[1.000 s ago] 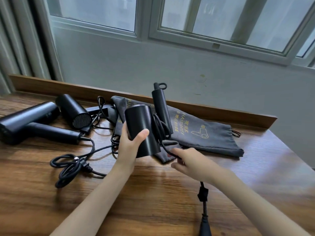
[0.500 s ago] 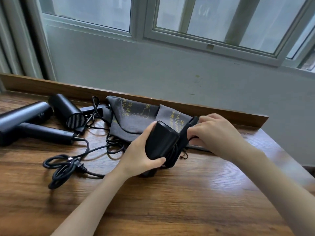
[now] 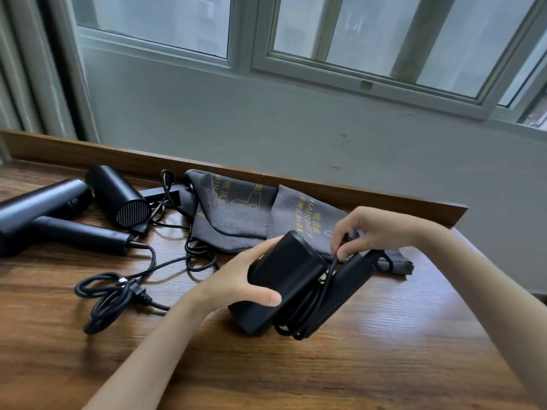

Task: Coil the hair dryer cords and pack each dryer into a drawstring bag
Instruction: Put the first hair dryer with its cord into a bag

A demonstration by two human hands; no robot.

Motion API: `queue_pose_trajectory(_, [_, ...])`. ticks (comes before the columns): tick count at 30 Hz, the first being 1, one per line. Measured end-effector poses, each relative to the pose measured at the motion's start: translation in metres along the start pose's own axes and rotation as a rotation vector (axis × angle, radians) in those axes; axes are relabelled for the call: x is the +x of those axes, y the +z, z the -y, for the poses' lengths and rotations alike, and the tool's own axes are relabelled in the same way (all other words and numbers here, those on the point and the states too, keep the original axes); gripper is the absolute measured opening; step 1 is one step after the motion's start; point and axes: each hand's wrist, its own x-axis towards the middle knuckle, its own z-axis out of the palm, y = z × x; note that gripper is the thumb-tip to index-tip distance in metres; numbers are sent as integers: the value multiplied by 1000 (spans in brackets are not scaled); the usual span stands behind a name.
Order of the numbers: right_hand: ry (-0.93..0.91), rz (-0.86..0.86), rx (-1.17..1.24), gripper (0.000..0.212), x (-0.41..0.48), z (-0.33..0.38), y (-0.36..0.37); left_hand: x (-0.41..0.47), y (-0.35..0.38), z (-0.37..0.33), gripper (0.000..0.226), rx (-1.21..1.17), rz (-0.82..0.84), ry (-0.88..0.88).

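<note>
The fingers (image 3: pixel 342 230) of my right hand (image 3: pixel 376 229), right of centre in the frame, pinched a strand of the black cord (image 3: pixel 307 309) where it crossed the top of the handle (image 3: pixel 353 269). My left hand (image 3: pixel 233 279), at centre, gripped the barrel of the hair dryer (image 3: pixel 284 276), thumb below and fingers above. The dryer sat low on the tabletop (image 3: pixel 384 365), though I could not tell whether it touched. The cord lay in several loops along the handle, whose long axis ran from lower left to upper right, toward the right hand. Just behind the dryer, toward upper centre, lay two grey drawstring bags (image 3: pixel 236 216), flat, the nearer partly under my right hand. That hand was closer to them, so I judged it would fetch a bag. At far left lay two more dryers (image 3: pixel 44 208) with a loose cord (image 3: pixel 118 291) tangled in front.
</note>
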Motion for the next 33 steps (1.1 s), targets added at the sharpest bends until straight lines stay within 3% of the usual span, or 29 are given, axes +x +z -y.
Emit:
queue_pose_trajectory(3, [66, 173, 413, 5, 1, -20, -2, 3, 3, -1, 85, -48, 22, -14])
queue_pose_trajectory(7, [5, 303, 711, 12, 12, -38, 15, 3, 1, 1, 84, -124, 48, -11])
queue_pose_trajectory(11, [-92, 67, 1043, 8, 23, -33, 50, 0, -2, 4, 78, -266, -59, 36])
queue_pose_trajectory(15, [-34, -266, 1251, 32, 36, -13, 89, 3, -2, 10, 70, -361, -322, 56])
queue_pose_trajectory(19, [2, -382, 1432, 45, 42, 11, 112, 5, 1, 12, 68, -295, -532, 75])
queue_pose_trajectory(22, [4, -482, 1299, 35, 45, 22, 130, 8, 3, 13, 70, -270, -619, 95])
queue_pose_trajectory(25, [54, -727, 1007, 68, 51, 30, 148, 10, 11, 13, 78, -216, -650, 97])
queue_pose_trajectory(29, [67, -957, 996, 95, 56, 39, 159, 22, 30, 10, 85, -157, -695, 112])
queue_pose_trajectory(33, [124, -1066, 936, 119, 47, 26, 154, 45, 54, 1, 83, -234, -691, 101])
